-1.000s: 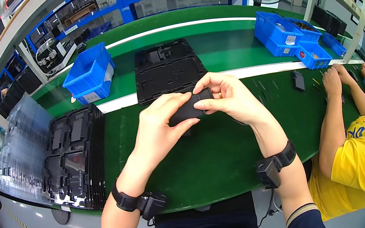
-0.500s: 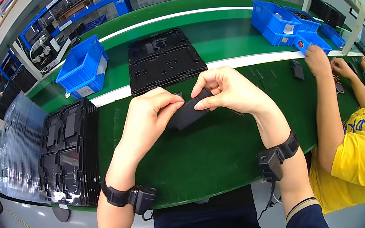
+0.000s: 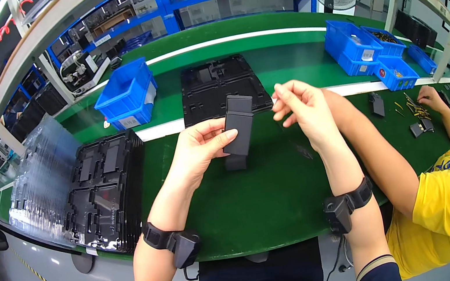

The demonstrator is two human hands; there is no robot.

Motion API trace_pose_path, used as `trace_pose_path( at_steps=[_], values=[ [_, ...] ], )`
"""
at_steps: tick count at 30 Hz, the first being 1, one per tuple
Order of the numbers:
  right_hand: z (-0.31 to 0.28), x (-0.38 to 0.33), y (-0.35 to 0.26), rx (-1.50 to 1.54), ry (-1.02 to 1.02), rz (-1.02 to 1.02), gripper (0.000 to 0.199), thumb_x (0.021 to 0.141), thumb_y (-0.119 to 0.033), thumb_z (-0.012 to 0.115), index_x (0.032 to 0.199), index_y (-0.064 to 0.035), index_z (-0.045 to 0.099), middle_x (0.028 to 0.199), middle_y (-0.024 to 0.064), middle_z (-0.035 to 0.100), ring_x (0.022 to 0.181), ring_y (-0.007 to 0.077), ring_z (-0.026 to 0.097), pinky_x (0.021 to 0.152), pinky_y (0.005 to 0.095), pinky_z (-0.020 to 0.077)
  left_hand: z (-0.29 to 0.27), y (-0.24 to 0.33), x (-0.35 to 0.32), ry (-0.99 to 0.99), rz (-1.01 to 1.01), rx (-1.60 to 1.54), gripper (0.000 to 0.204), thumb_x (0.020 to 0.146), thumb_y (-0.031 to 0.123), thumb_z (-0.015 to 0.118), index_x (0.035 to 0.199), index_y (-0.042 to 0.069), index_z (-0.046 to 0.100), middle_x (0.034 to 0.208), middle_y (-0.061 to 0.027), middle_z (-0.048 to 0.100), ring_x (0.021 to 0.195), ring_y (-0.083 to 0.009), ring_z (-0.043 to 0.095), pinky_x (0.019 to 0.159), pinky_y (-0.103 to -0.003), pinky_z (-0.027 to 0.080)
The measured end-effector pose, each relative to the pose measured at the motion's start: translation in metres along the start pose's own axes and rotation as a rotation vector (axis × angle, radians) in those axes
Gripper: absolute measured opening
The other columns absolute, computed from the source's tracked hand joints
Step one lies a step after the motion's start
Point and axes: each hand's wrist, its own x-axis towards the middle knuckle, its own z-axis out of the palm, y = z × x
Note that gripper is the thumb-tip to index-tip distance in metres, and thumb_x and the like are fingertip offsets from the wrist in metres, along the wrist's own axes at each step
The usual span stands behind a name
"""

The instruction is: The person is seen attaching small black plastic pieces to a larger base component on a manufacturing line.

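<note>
Tray: beyond both hands, flat on the green bench.
Part: dark, upright, pinched at its lower half between left thumb and fingers.
Left hand: raised above the bench, closed on the part.
Right hand: just beside the part's top, apart from it, fingers loosely curled, holding nothing.

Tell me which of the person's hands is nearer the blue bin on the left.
Left. The left hand, gripping the black part, sits right of the blue bin; the right hand is farther right.
</note>
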Motion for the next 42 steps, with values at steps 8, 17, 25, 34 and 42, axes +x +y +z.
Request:
trace_pose_path(
  at_steps=[8, 17, 25, 34, 42],
  values=[
    [0.010, -0.012, -0.001, -0.183, -0.026, -0.049, 0.023, 0.084, -0.030, 0.060, 0.080, -0.0070, 0.061, 0.069, 0.0000, 0.060, 0.055, 0.0038, 0.054, 0.046, 0.0159, 0.0377, -0.023, 0.040, -0.056, 0.245, 0.242, 0.090, 0.029, 0.075, 0.008, 0.068, 0.102, -0.001, 0.061, 0.090, -0.0051, 0.064, 0.080, -0.0095, 0.060, 0.071, -0.023, 0.049],
    [0.032, -0.018, -0.011, -0.241, -0.264, -0.038, 0.018, 0.082, -0.020, 0.062, 0.077, -0.0028, 0.061, 0.066, 0.0005, 0.059, 0.056, 0.0056, 0.053, 0.049, 0.0184, 0.0407, -0.221, 0.080, -0.203, 0.809, -0.200, 0.594, 0.037, 0.071, 0.011, 0.070, 0.104, -0.001, 0.060, 0.087, -0.0060, 0.065, 0.075, -0.0103, 0.058, 0.070, -0.021, 0.044],
    [0.030, -0.019, -0.005, -0.249, -0.281, -0.010, 0.014, 0.081, -0.013, 0.061, 0.077, 0.0001, 0.060, 0.064, 0.0013, 0.057, 0.059, 0.0063, 0.054, 0.053, 0.0200, 0.0450, -0.240, 0.053, -0.213, 0.723, -0.255, 0.570, 0.044, 0.066, 0.013, 0.074, 0.107, 0.004, 0.060, 0.078, -0.0032, 0.060, 0.071, -0.0121, 0.056, 0.070, -0.024, 0.045],
    [0.010, -0.014, -0.008, -0.342, -0.136, -0.008, 0.017, 0.081, -0.015, 0.062, 0.077, 0.0009, 0.061, 0.064, 0.0029, 0.058, 0.058, 0.0073, 0.055, 0.052, 0.0201, 0.0446, -0.218, 0.045, -0.194, 0.680, -0.145, 1.366, 0.059, 0.065, 0.028, 0.073, 0.118, 0.012, 0.054, 0.116, -0.0173, 0.050, 0.111, -0.0316, 0.046, 0.094, -0.037, 0.037],
    [-0.030, 0.019, 0.016, -0.681, 0.403, -0.172, 0.017, 0.078, -0.018, 0.062, 0.076, -0.0014, 0.061, 0.063, 0.0105, 0.061, 0.060, 0.0219, 0.061, 0.057, 0.0316, 0.0472, -0.222, 0.064, -0.203, 0.724, 0.035, 1.363, 0.051, 0.076, 0.016, 0.064, 0.123, 0.004, 0.047, 0.118, -0.0172, 0.051, 0.112, -0.0267, 0.048, 0.095, -0.033, 0.035]
  ],
)
